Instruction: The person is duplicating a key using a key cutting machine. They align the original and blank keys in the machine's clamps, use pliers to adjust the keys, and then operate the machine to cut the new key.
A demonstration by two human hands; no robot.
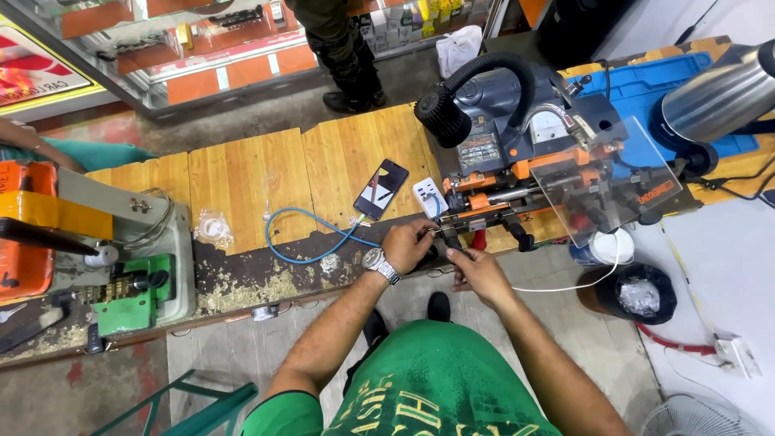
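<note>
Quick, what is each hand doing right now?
Left hand: fingers closed on a small dark tool.
Right hand: closed on the same tool.

Blue cable (300, 222) on a tan plank-striped bench (242, 178); green-printed shirt (420, 387).

A green shirt (420, 387) with yellowish lettering covers the torso at six o'clock, its short sleeve (278, 412) ending above the bare left forearm. A silver metal watch (379, 265) rings the left wrist, near centre. Dark shoes (438, 305) show below.
</note>
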